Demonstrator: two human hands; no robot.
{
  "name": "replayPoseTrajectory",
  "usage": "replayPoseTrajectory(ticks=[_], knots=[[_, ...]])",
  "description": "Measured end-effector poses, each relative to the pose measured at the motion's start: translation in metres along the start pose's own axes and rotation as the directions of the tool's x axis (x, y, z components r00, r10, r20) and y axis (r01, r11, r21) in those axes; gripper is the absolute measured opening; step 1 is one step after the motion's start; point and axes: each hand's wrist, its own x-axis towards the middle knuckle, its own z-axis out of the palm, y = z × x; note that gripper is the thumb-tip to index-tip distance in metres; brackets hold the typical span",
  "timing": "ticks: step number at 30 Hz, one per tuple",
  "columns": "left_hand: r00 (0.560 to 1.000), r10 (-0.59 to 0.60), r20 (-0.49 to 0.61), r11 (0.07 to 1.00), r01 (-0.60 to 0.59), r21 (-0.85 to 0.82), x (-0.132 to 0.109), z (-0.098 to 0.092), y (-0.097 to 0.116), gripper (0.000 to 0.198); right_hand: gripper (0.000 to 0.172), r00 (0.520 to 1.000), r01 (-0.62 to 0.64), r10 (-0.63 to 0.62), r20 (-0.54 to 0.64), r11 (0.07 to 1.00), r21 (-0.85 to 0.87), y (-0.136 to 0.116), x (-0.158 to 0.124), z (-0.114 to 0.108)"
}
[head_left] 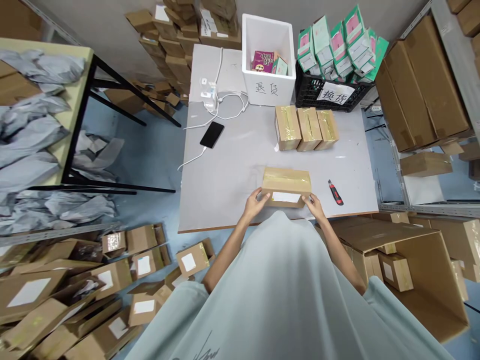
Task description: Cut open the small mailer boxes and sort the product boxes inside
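A small taped cardboard box (286,186) with a white label on its near side rests on the grey table (232,170), close to the front edge. My left hand (256,202) grips its left end, fingers curled round the corner. My right hand (314,205) holds its right end the same way. A red and black utility knife (335,192) lies on the table just right of the box. Three more taped boxes (306,128) stand side by side further back.
A white foam bin (267,82) with packets and a black crate (326,92) of green and pink cartons sit at the table's back. A phone (212,134) and charger cables lie at left. Labelled boxes (93,280) are piled on the floor left; a large open carton (416,270) stands at right.
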Motion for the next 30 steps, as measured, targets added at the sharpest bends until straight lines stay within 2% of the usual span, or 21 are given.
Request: replayPoseTrajectory(ticks=[3,5,11,16,19,21,23,25,28,30], knots=[[1.000,-0.021,-0.017,0.999,0.022,0.030,0.002,-0.003,0.009,0.046,0.080,0.997,0.071,-0.072,0.015,0.997,0.044,-0.010,0.010,-0.010],[0.999,-0.040,-0.029,0.998,0.042,0.041,0.004,-0.002,0.010,0.044,0.082,0.998,0.062,-0.063,0.030,0.997,0.041,-0.010,0.018,-0.013],[0.991,-0.127,-0.045,0.990,0.129,0.054,0.007,0.008,0.001,0.042,0.089,0.996,0.000,-0.009,0.091,0.995,0.095,0.011,0.036,-0.012],[0.983,-0.180,-0.023,0.983,0.181,0.039,-0.007,0.008,-0.011,0.053,0.094,0.995,-0.091,0.087,0.056,0.992,0.085,0.033,0.031,-0.019],[0.977,-0.213,-0.001,0.976,0.212,0.040,-0.017,0.010,-0.018,0.065,0.098,0.986,-0.131,0.121,0.114,0.987,0.089,0.039,0.022,-0.020],[0.974,-0.225,-0.010,0.973,0.225,0.047,-0.022,0.012,-0.021,0.070,0.097,0.979,-0.117,0.098,0.177,0.988,0.103,0.040,0.017,-0.018],[0.974,-0.223,-0.038,0.973,0.225,0.056,-0.023,0.014,-0.023,0.069,0.094,0.972,-0.084,0.056,0.226,0.990,0.114,0.038,0.014,-0.016],[0.976,-0.205,-0.074,0.976,0.209,0.064,-0.023,0.013,-0.022,0.061,0.094,0.975,-0.047,0.024,0.221,0.994,0.102,0.034,0.013,-0.016],[0.980,-0.149,-0.132,0.985,0.158,0.063,-0.021,0.009,-0.015,0.047,0.094,0.992,0.026,-0.035,0.122,0.997,0.075,0.024,0.016,-0.021],[0.985,-0.041,-0.166,0.997,0.052,0.064,-0.021,0.005,-0.007,0.042,0.089,0.994,0.100,-0.103,0.045,0.993,0.070,0.014,0.020,-0.028]])
